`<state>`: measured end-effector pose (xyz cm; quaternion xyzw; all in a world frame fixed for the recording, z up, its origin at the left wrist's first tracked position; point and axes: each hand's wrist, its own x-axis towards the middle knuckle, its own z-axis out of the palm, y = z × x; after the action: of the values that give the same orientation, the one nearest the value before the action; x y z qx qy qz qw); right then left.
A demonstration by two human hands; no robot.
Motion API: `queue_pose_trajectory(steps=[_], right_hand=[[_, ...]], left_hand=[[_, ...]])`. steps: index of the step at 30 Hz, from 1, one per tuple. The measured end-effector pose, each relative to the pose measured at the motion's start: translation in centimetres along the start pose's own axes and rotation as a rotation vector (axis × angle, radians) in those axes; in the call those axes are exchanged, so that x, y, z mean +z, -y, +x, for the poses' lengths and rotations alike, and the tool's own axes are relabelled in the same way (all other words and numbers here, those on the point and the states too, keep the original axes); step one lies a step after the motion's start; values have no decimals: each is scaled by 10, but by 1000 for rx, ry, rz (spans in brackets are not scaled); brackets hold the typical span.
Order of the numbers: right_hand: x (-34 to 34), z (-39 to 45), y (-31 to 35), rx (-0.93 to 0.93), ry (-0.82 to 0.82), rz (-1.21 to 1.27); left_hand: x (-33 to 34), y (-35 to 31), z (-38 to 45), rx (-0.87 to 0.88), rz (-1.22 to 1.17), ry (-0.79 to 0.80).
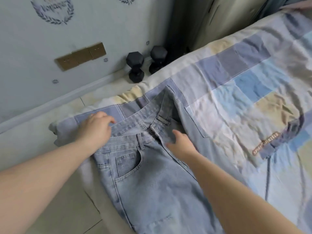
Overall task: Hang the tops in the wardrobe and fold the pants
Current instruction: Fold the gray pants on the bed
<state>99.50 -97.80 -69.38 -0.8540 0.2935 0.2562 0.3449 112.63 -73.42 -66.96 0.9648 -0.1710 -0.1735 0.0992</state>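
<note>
A pair of light blue jeans [152,183] lies front side up on the bed, waistband toward the wall and fly unbuttoned. The right half of the waist is spread open toward the quilt. My left hand [96,127] is on the left end of the waistband, fingers curled over its upper edge. My right hand [182,144] rests on the denim just right of the fly, with its fingers stretched out. No tops are in view.
The bed carries a patchwork quilt [244,85] in blue, white and beige. Two black dumbbells [135,68] [157,59] stand on the floor between bed and wall. Pale floor tiles [59,208] run along the bed's left side. A beige panel [219,17] rises behind.
</note>
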Motion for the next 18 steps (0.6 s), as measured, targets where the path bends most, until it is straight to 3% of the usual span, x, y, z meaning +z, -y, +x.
queue_pose_trajectory(steps=[2,4,6,10,14,15,18], right_hand=[[29,4,-6,-63,-6,-39],[48,10,-9,-127,-7,-78],[61,17,-12,-176,28,-172],[76,25,-21,-179,-32,-232],[81,13,-21,-261,-365,-67],[83,11,-20,-289,-370,-40],[88,10,-18,-381,-50,-136]], left_hand=[[13,-22,11,152,-69,47],[32,-45,21,220,-69,216],[52,-62,26,217,-76,331],[83,-72,34,158,-57,385],[85,-66,44,28,-245,223],[85,-65,45,20,-257,156],[92,-66,38,87,-176,88]])
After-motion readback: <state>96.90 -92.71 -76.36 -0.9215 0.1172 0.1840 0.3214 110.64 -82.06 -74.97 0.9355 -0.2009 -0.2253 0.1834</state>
